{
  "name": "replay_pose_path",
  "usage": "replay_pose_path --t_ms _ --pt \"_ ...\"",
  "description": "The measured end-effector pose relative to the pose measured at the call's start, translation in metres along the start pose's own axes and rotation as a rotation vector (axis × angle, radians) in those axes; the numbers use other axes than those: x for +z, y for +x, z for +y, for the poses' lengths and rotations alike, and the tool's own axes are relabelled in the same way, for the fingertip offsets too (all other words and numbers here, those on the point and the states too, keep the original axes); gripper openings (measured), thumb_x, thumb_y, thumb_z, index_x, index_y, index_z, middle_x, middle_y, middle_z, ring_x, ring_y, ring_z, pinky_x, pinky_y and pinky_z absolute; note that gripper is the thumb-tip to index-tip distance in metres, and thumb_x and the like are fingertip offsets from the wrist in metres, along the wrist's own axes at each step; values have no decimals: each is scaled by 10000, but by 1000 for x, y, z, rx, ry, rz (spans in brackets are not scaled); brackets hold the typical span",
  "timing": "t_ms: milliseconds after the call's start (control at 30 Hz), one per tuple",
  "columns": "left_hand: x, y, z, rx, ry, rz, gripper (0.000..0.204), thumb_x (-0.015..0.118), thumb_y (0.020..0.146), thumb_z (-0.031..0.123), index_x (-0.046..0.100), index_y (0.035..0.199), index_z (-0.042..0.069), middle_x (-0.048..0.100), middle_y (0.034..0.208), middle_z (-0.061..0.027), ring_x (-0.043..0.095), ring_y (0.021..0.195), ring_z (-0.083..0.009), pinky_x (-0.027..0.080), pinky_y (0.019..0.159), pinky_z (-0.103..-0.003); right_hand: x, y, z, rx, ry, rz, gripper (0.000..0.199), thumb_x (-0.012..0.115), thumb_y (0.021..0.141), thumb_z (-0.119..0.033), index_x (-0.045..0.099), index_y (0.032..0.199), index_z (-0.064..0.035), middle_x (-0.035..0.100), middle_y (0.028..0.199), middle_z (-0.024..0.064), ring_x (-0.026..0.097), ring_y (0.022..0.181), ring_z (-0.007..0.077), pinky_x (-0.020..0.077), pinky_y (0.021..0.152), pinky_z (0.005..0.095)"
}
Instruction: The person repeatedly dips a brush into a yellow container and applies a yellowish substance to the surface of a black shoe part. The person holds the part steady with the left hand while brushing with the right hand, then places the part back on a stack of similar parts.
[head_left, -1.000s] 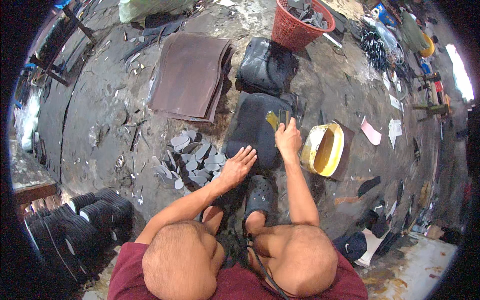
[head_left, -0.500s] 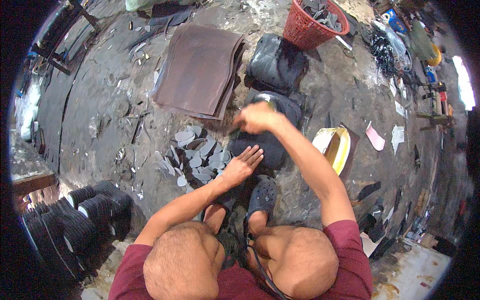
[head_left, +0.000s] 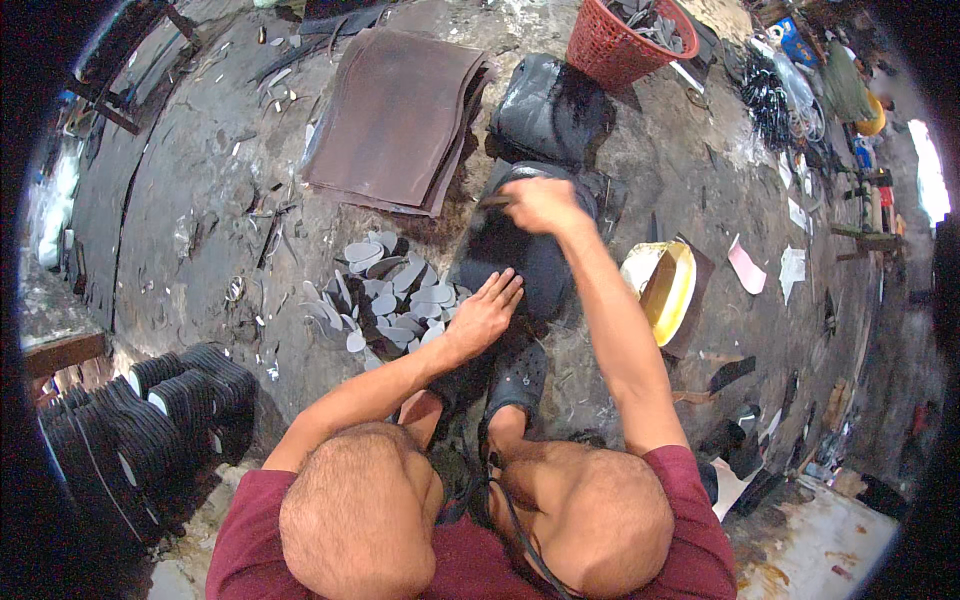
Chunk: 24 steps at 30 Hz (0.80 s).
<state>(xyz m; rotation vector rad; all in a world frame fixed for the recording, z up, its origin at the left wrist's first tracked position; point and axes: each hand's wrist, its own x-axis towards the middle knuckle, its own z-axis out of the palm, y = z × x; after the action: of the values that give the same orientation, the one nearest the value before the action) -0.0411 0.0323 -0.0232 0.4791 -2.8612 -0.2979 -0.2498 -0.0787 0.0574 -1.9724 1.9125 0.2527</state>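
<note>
My left hand (head_left: 482, 318) lies flat, fingers stretched, on the near left part of a dark, padded-looking block or sheet (head_left: 547, 278) in front of my feet. Over the far part of it, my right hand (head_left: 541, 206) is closed around a short, narrow brownish tool (head_left: 496, 201); its exact kind is not clear. Left of the block, a loose heap of grey sole-shaped pieces (head_left: 400, 297) reaches close to my left wrist. A stack of thin brown sheets (head_left: 395, 120) rests beyond the heap. Farther off sits a shiny black bundle (head_left: 552, 108).
A red plastic basket (head_left: 622, 48) of grey scraps stands at the far side. A cut yellow-and-white container (head_left: 672, 290) is on the right, with pink scrap (head_left: 747, 267) beyond. Stacked black soles (head_left: 150, 425) stand at the lower left. Scraps litter the dark floor.
My right hand has moved away from me and slightly right, from the block's left edge to its far part. My left hand stays pressed in nearly the same spot. The view has shifted slightly.
</note>
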Motion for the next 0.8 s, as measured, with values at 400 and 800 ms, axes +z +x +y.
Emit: replay_pose_path --t_ms 400,800 --pt "-3 22 -7 4 -122 -62 619 575 815 90 469 1409 -50 427 1529 -203 365 1450 -375 290 1221 -461 13 -24 26 136 69 421 287 663 862 -259 717 1144 -268 730 873 158 723 855 362 579 679 518" --pt "1 -33 45 277 -450 -223 505 566 850 172 590 1346 81 590 1323 -179 599 1197 -366 470 1038 -468 88 -109 -96 -268 32 311 353 643 840 -167 662 1191 -147 738 958 134 712 902 322 581 691 481"
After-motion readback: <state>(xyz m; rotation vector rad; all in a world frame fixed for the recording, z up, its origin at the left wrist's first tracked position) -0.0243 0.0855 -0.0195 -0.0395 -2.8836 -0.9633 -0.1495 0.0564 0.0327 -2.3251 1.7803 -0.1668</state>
